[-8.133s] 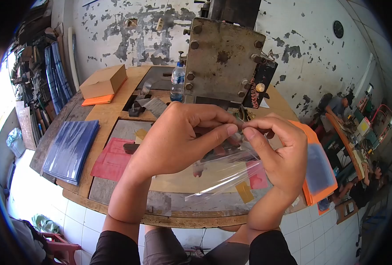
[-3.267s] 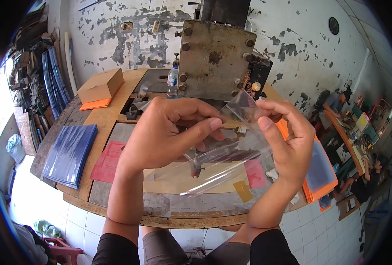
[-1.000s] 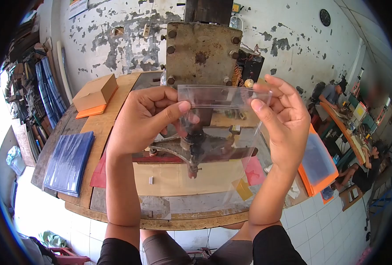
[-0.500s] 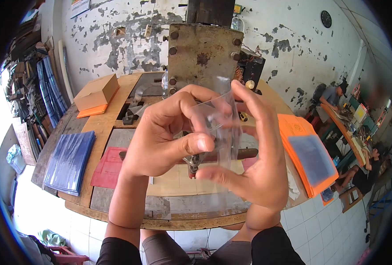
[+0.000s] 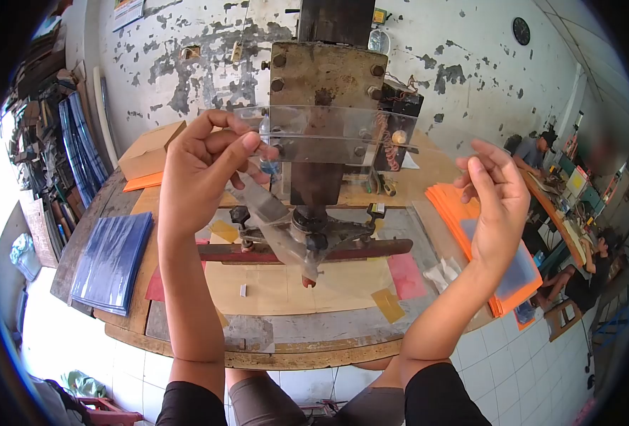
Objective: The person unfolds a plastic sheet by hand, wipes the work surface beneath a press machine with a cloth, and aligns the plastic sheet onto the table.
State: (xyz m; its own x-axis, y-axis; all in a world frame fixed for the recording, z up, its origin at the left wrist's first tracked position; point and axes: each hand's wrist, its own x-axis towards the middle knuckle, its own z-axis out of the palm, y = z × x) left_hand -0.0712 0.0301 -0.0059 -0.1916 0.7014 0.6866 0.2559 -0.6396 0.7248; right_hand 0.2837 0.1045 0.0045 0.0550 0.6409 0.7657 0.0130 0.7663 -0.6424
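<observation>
A clear plastic strip [image 5: 321,148] stretches across in front of the press, between my two raised hands. My left hand [image 5: 204,167] pinches its left end between thumb and fingers. From that same hand another clear piece [image 5: 275,227] dangles down toward the press head. My right hand [image 5: 497,202] is closed in a pinch where the strip's right end fades out; the film is so transparent there that its edge is hard to follow. Behind the plastic stands the press [image 5: 328,78], its dark ram and red bar [image 5: 371,248] above a pale yellowish sheet [image 5: 272,291] on the table.
Blue plastic sheets [image 5: 108,263] lie stacked at left, near a cardboard box [image 5: 144,153]. On the right is a stack of orange sheets [image 5: 523,284], beside crumpled white plastic [image 5: 442,273]. Pliers [image 5: 379,183] lie behind the press. Two people sit at a bench [image 5: 552,206] far right.
My hands have moved apart from close together, left hand leftward and right hand rightward. The bunched clear plastic is now spread out between them, and the press shows through.
</observation>
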